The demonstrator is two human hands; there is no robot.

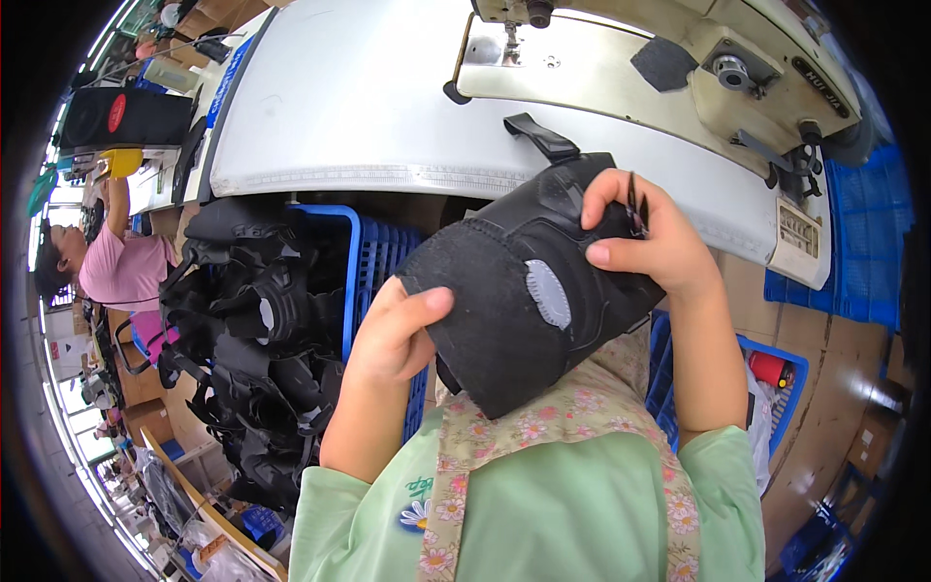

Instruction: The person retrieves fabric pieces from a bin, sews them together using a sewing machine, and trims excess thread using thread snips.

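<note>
A black padded fabric brace (485, 310) with a light grey oval patch (549, 294) is held up in front of my body, tilted. My left hand (396, 330) grips its left edge, thumb on top and fingers curled under. At its upper right edge, my right hand (650, 238) is closed, with thumb and forefinger close together against the fabric. Small dark thread snips (636, 206) stick out of that same hand, partly hidden by the fingers. A black strap with a buckle (543, 139) extends from the brace's top end onto the white table edge.
Ahead stands a white sewing table (359, 97) with a sewing machine (621, 78). To my left, similar black pieces (262, 339) heap over a blue crate (354, 281). Another blue crate (800, 373) stands at right. A person in pink (126, 267) works at far left.
</note>
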